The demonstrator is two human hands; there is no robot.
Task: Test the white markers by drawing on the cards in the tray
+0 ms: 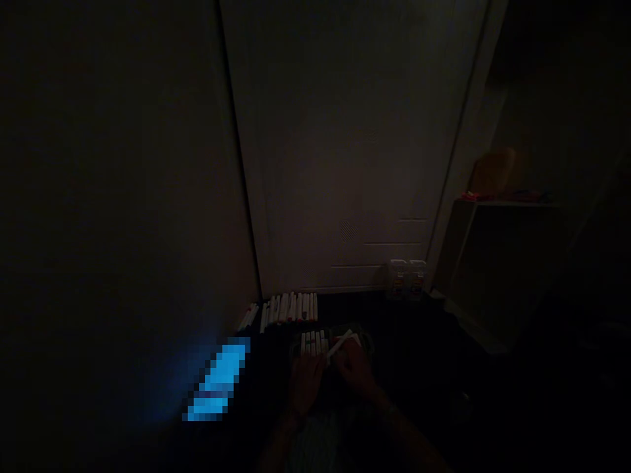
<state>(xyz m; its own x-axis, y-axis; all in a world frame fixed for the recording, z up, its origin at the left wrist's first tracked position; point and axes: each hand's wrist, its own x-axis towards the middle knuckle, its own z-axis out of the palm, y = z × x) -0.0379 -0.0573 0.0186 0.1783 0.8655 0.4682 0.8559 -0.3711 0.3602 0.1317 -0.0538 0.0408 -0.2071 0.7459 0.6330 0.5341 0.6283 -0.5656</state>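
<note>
In the dim light, a row of white markers lies in the left part of a clear-sided box. My left hand rests over the near ends of that row, its fingers laid out flat. A single white marker slants across the box's middle, gripped by my right hand. Under and behind the right hand are more pale pieces, too dark to make out. The near side of the box is hidden by both hands.
More white markers lie in a row by the wall, with a few leaning at the left. Two clear containers stand at the white panel's base. A glowing blurred screen is at left, a dark cabinet at right.
</note>
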